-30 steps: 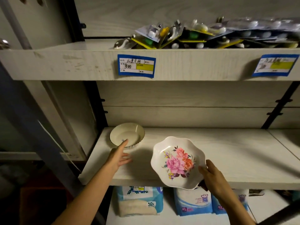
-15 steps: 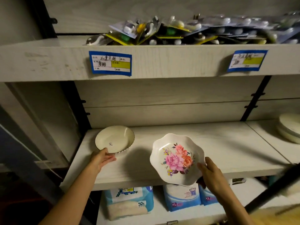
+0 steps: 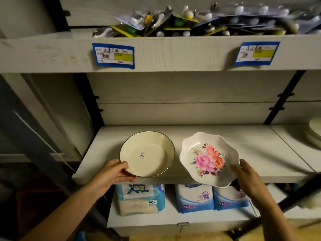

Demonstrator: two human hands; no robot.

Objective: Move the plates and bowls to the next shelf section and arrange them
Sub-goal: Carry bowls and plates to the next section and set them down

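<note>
The left hand [image 3: 112, 173] gripped the near-left rim of a round cream ceramic bowl with a thin dark edge [image 3: 147, 153], thumb curled over the lip, above the front of the pale wooden shelf [image 3: 251, 150]. Just right of it, the right hand [image 3: 246, 178] held a scalloped white plate printed with pink flowers [image 3: 208, 159] by its near-right rim, thumb on top, fingers hidden beneath. Far right of that hand sat stacked cream plates [image 3: 315, 134].

One bowl [image 3: 147, 154], one floral plate [image 3: 208, 159], two labels [image 3: 113, 55], three packs [image 3: 193, 199]
</note>
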